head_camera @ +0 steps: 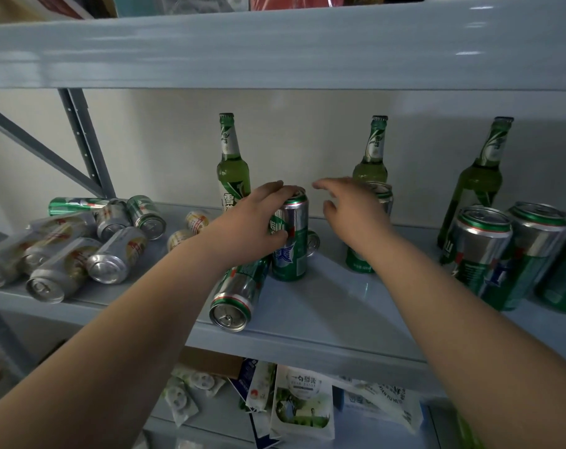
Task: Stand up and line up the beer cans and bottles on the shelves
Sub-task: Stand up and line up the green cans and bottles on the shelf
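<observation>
My left hand (259, 218) grips an upright green beer can (291, 247) at the middle of the pale shelf (323, 306). My right hand (349, 209) hovers open just right of it, in front of another upright green can (380, 196) that it partly hides. A green can (238, 293) lies on its side below my left wrist, near the front edge. Three green bottles stand along the back wall: one (231, 163) behind my left hand, one (372, 157) behind my right hand, one (482, 176) further right. Two upright green cans (482, 251) stand at the right.
Several silver and yellow cans (68, 251) lie tumbled at the shelf's left, with a green can (77, 205) on its side behind them. A grey upright post (84, 140) and brace stand at back left. An upper shelf (275, 47) hangs overhead. Packets (302, 406) fill the shelf below.
</observation>
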{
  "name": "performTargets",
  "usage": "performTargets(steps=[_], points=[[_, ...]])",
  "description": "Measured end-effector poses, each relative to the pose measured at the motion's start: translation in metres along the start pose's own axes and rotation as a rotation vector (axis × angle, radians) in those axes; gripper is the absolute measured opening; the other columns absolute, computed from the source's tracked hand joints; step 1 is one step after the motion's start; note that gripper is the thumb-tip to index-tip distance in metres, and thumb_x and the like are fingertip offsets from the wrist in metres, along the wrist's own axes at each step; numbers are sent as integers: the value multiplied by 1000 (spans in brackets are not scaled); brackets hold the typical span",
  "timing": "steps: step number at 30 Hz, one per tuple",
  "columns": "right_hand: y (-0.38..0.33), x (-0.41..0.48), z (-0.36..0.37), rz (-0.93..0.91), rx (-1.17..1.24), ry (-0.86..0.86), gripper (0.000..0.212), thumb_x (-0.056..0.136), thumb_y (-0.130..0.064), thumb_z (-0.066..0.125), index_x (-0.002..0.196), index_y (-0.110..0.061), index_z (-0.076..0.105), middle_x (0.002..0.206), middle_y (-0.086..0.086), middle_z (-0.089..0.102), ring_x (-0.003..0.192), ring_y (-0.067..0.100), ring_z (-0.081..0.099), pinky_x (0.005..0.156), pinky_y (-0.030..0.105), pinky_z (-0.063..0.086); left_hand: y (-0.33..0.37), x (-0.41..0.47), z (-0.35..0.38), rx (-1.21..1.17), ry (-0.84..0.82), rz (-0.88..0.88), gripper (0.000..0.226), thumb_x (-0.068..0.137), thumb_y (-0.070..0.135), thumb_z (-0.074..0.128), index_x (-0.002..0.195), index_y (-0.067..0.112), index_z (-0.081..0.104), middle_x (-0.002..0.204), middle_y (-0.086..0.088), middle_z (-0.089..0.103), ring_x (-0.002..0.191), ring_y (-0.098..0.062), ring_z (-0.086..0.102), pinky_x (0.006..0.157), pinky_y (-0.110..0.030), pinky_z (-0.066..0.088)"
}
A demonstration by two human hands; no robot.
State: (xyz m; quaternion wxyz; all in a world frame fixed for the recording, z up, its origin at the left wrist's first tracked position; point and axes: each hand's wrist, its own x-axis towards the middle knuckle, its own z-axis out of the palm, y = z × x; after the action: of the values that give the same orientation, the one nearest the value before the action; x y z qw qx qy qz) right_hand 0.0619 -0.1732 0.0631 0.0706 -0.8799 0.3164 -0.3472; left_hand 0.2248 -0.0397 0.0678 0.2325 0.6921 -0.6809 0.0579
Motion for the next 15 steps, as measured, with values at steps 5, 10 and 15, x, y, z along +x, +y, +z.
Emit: performTargets(steps=[5,10,15], points=[[5,5,31,167,55,-320,58,93,0,52,142,-30,52,146,4,52,128,25,53,98,26,41,-1,-1,0,6,22,-3,77,89,23,62,154,38,23,162,2,22,144,-19,32,108,-23,27],[13,7,54,112,-20,-476,39,92,-6,56,119,-33,65,121,5,68,98,23,64,84,34,52,-1,-1,-4,13,1,-28,77,89,20,61,153,41,23,162,7,23,145,-14,31,111,-25,29],[21,9,66,67,-37,-507,20,96,-15,52,95,-34,55,100,4,64,93,26,64,83,40,55,-3,1,-5,15,10,-30,76,89,18,60,152,42,25,161,10,24,144,-11,30,108,-22,28]])
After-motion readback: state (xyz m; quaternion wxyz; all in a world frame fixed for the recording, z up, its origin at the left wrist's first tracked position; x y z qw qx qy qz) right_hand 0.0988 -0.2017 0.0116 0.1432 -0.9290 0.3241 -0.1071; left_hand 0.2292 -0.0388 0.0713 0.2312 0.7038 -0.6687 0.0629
